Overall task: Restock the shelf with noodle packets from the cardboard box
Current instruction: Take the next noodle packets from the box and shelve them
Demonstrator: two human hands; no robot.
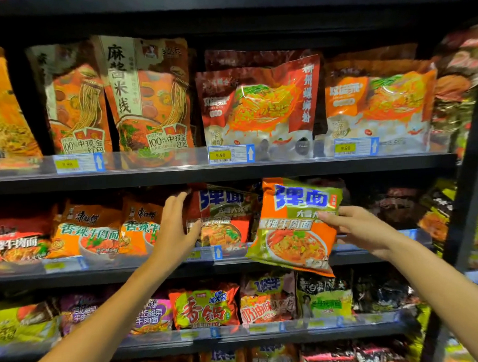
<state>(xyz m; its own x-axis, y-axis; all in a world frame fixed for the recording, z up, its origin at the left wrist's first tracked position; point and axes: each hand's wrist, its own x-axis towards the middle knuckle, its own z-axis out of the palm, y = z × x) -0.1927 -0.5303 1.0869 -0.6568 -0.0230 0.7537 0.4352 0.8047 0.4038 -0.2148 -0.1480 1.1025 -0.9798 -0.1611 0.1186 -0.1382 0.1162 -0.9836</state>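
Two bare forearms reach up from the lower corners toward a stocked shelf [235, 265]. The right hand [361, 229] holds a packet [293, 227], orange and green, by its right edge, thumb on the printed face and the other fingers curled behind; the packet hangs in the air just in front of the middle tier's rail, upright but tilted, its long axis running top to bottom with the lower end swung toward the viewer. The left hand [174, 226] grips nothing: its fingers [176, 200] are straight and lightly spread, laid against the left side of a matching row [220, 216] of the same brand standing on that tier, the thumb resting on the front of it. Beyond and behind the held packet, to the right of this row, the tier looks dark and thinly filled. Judged from this, the packet belongs there, so the move turns on carrying it straight back and slightly up over the rail; the right hand, already holding it, is the nearer one. The cardboard box is out of view.
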